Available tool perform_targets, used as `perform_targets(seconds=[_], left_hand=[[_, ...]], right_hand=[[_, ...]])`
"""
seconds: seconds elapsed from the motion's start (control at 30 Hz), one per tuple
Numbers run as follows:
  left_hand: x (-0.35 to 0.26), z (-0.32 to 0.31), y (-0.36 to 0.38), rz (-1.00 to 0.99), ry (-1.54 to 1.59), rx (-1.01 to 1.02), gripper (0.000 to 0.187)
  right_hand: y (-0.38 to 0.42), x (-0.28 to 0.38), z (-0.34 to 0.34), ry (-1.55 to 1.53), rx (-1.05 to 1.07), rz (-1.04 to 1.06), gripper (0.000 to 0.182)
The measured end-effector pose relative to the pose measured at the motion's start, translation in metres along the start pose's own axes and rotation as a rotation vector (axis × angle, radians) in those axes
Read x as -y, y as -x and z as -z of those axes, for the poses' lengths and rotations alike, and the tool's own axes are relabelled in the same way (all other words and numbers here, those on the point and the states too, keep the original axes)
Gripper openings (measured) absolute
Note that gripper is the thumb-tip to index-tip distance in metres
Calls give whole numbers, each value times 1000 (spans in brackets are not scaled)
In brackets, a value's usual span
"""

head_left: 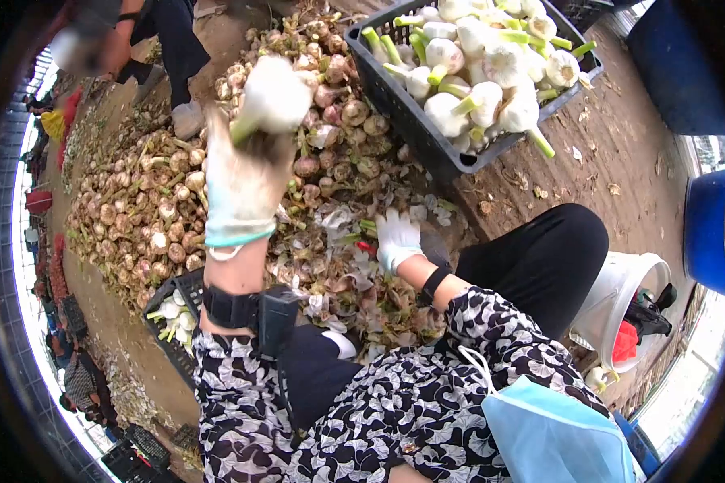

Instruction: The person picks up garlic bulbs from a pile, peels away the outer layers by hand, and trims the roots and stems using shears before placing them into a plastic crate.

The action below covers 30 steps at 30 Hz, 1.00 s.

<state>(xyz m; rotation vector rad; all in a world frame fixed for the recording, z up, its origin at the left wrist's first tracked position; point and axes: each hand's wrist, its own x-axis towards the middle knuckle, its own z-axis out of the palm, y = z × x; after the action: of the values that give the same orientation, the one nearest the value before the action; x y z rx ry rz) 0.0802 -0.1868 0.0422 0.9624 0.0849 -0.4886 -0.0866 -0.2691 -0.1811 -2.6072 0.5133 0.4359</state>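
My left hand (248, 189), in a white glove with a teal cuff, is raised over the heap and blurred by motion. It is closed on a white garlic bulb (275, 95), whose short green stem points down into the fingers. Lower and to the right, my gloved right hand (399, 240) is down at the heap. Its fingers are curled beside a small red object (366, 248), mostly hidden, with cut green stems close by. Beneath both hands lie untrimmed garlic bulbs (330, 153) with brownish skins, and loose papery peelings (338, 282).
A black crate (467, 161) full of cleaned garlic stands at upper right. Another crate (163, 322) with trimmed garlic is by my left arm. A white bucket (596, 310) lies tipped at right, near blue barrels (709, 229). Another person's leg (169, 56) is at upper left.
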Motion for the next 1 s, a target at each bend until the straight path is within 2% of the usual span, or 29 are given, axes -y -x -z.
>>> perform_targets(seconds=[0.03, 0.07, 0.1, 0.17, 0.23, 0.27, 0.3, 0.33, 0.4, 0.43, 0.47, 0.53, 0.57, 0.6, 0.63, 0.67, 0.7, 0.73, 0.77, 0.8, 0.87, 0.9, 0.93, 1.0], left_hand=[[-4, -24, -4, -28, 6, 191, 56], [-6, -48, -5, -6, 51, 247, 55], [-5, -67, 2, -66, -126, 197, 43], [12, -33, -5, -78, -244, 188, 28], [21, 0, 7, 42, -283, 20, 31], [29, 18, 18, 33, -266, -59, 32], [32, 32, 31, 48, -219, -113, 29], [38, 50, 42, 50, -222, -187, 27], [49, 75, 67, 93, -135, -227, 25], [59, 90, 78, 102, -107, -250, 25], [66, 98, 89, 142, -114, -354, 27], [82, 129, 99, 191, 19, -334, 31], [80, 105, 101, 217, 188, -397, 39], [69, 93, 113, 349, 157, -349, 46], [70, 93, 115, 358, 287, -169, 49], [71, 93, 118, 363, 416, 13, 51], [72, 89, 121, 300, 379, -23, 49], [73, 77, 126, 223, 272, -162, 43], [74, 70, 131, 153, 253, -138, 42], [74, 68, 135, 86, 232, -119, 40], [71, 70, 140, -149, -216, -13, 36], [73, 61, 148, -239, -218, -70, 36], [75, 63, 146, -253, -178, -53, 45], [63, 51, 161, -242, -177, 69, 59]], right_hand=[[-5, -5, -3, 23, 177, 0, 40], [-11, -15, -11, -22, 319, -20, 42], [-8, -23, -20, -21, 327, -70, 43], [-16, -32, -29, 94, 341, -12, 42], [-20, -28, -28, 77, 379, -24, 43], [-24, -26, -26, 61, 432, -41, 44], [-24, -22, -11, -43, 537, -143, 44], [-27, -20, -5, -41, 521, -147, 44], [-32, -16, 6, -624, 593, -417, 42], [-33, -11, -4, -1038, 498, -315, 38], [-34, -4, -16, -1442, 387, -188, 34], [-32, 19, 19, -1605, 304, 333, 34], [-24, 30, 45, -1465, 327, 403, 39], [-11, 42, 74, -1321, 349, 467, 44], [4, 54, 103, -965, 268, 459, 48], [17, 58, 109, -833, 152, 582, 52], [28, 60, 123, -762, 196, 569, 52], [37, 60, 135, -690, 240, 555, 52], [44, 60, 137, -676, 109, 643, 48], [46, 62, 142, -662, 111, 649, 48], [52, 69, 148, -651, 108, 529, 42], [42, 64, 111, -1010, 82, 484, 33], [40, 73, 110, -1158, 103, 409, 27], [48, 71, 128, -1113, -46, 420, 8]])
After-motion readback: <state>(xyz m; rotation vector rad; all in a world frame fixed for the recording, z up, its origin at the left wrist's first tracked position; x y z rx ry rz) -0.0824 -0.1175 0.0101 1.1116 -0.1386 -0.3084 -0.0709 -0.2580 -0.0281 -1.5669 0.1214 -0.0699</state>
